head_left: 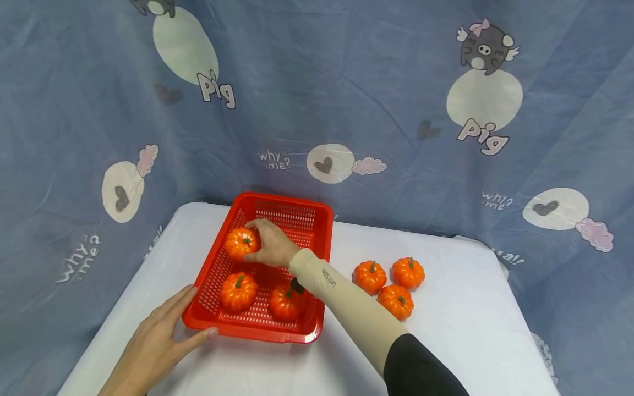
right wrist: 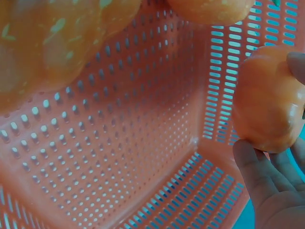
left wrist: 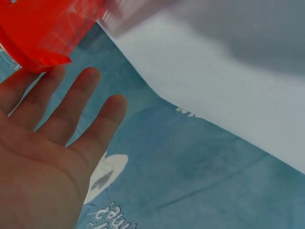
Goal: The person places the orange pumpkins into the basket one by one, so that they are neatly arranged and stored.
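Lettering: "Let's Slim," dark print on one cream, close-fitting fabric sleeve [head_left: 364, 313] at lower centre; "pig" twice, upper left and upper right, and "why? me?" at left, centre and right, on blue-grey printed cloth [head_left: 396, 82].

Pumpkins, small, ribbed, glossy orange, green-stemmed: six. Three lie right of centre on the table: one left pumpkin [head_left: 370, 277], one upper-right pumpkin [head_left: 408, 273], one lower pumpkin [head_left: 396, 302]. Three are within one red, rectangular, perforated plastic basket [head_left: 247, 331]: a lower-left pumpkin [head_left: 239, 292], a lower-right pumpkin [head_left: 286, 304], and an upper-left pumpkin [head_left: 241, 244], gripped between thumb and fingers of the right hand [head_left: 272, 246].

Left hand [head_left: 157, 334]: one, lower left of the frame, fingers extended, thumb spread apart, touching the basket's lower-left corner.

Surface: one white-covered table [head_left: 460, 291]. Surroundings: the printed cloth, behind and at both sides, bearing pig figures, pale ovals and grey hearts.
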The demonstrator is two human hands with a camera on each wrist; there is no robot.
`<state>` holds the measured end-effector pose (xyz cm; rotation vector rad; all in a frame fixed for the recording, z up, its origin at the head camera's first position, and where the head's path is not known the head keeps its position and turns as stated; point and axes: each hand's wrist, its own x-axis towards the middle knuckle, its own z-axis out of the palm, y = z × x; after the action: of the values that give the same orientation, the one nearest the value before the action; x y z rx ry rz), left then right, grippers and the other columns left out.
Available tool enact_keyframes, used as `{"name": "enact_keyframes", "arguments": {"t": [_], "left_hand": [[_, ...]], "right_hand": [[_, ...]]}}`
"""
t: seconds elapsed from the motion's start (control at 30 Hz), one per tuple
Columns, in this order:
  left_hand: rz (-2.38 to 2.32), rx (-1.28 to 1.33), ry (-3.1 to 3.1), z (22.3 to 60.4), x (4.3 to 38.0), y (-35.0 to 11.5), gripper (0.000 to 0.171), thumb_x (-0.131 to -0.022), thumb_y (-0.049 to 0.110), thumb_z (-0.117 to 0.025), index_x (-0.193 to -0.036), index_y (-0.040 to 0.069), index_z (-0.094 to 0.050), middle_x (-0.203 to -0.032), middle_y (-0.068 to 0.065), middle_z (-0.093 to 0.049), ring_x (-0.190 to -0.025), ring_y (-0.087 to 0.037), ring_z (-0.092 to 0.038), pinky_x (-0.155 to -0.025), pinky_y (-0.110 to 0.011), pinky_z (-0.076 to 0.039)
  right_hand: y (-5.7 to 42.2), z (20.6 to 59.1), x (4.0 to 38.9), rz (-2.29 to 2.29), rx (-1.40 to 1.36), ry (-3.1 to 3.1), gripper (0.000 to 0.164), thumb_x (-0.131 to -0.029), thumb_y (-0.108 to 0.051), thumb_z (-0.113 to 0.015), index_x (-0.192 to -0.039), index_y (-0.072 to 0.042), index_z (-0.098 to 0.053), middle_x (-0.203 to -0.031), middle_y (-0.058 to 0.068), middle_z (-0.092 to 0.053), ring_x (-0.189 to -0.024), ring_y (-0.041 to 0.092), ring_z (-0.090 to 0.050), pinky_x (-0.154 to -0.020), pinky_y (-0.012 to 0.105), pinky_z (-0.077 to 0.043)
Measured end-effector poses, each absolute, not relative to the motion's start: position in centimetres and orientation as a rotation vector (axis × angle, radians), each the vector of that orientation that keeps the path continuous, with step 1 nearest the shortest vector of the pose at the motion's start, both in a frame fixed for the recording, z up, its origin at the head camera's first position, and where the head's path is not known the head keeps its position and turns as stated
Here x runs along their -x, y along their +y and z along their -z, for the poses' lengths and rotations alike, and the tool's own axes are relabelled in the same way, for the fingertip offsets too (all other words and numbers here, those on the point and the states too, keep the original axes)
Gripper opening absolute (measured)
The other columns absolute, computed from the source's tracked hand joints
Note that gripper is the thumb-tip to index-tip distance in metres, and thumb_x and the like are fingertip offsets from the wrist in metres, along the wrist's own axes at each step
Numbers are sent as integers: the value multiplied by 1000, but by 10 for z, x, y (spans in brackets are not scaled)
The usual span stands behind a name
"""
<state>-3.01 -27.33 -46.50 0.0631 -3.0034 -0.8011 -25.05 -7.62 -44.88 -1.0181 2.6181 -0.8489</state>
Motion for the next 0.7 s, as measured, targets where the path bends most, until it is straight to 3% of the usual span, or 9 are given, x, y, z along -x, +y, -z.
{"name": "enact_keyframes", "arguments": {"t": [0.4, 0.7], "left_hand": [[798, -74, -3024, 465, 31, -273, 116, -74, 80, -68, -156, 3, -37, -156, -23, -41, -134, -48, -43, -103, -73, -37], [820, -77, -3020, 466, 31, -273, 115, -75, 79, -68, -156, 4, -37, -156, -22, -40, -135, -48, -42, -104, -73, -36]], "right_hand": [[-76, 454, 254, 793, 1020, 2599, 71, -83, -26, -86, -144, -11, -51, -143, 7, -53, -131, 18, -51, -111, 21, -40], [-76, 458, 256, 733, 1003, 2592, 72, -83, -28, -87, -143, -11, -52, -137, 4, -57, -122, 15, -54, -105, 20, -44]]}}
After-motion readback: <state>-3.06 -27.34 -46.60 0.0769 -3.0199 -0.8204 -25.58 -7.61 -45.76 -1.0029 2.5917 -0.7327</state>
